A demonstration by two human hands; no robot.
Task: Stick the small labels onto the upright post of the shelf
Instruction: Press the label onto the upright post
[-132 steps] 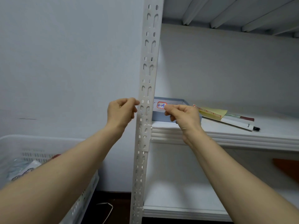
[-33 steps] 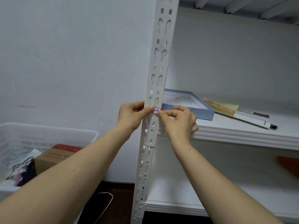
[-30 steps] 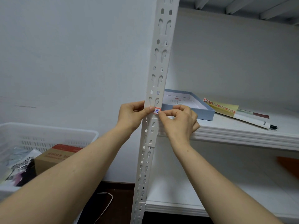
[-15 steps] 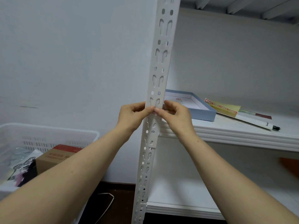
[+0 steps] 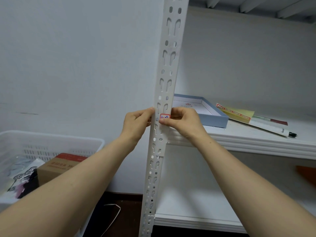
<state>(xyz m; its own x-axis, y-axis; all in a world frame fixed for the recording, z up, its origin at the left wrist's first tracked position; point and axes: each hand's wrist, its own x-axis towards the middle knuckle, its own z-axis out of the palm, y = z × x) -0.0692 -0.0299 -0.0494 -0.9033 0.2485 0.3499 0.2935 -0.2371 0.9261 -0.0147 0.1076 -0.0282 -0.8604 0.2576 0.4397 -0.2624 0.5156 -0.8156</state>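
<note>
From the head camera, a tall white post [image 5: 168, 69] with many holes stands straight up in the middle. A small label [image 5: 165, 116] with a red edge and blue writing sits flat on the front of the post. It is just above where the shelf board [image 5: 256, 139] meets the post. The left hand [image 5: 136, 124] is on the left side of the post. Its fingers are curled, and its thumb tip touches the post's left edge a little above the label, so it holds the post. The right hand [image 5: 183, 123] is on the right side. Its thumb lies across the front of the post right under the label and touches the label's bottom edge. Its other fingers curl round the right edge of the post, so this hand pinches the post too. The two hands are close, with just the post and the label between them. On the shelf board, behind the right hand, lies a flat blue box [image 5: 215, 119] with a white inside. Further right are yellow papers [image 5: 239, 113] and a white pen [image 5: 271, 130] with a black tip. A lower shelf [image 5: 188, 212] shows under the arms. At the left, a white basket [image 5: 51, 136] holds a brown cardboard box [image 5: 56, 168] with a red top and some bags. The floor [image 5: 126, 212] is dark.
</note>
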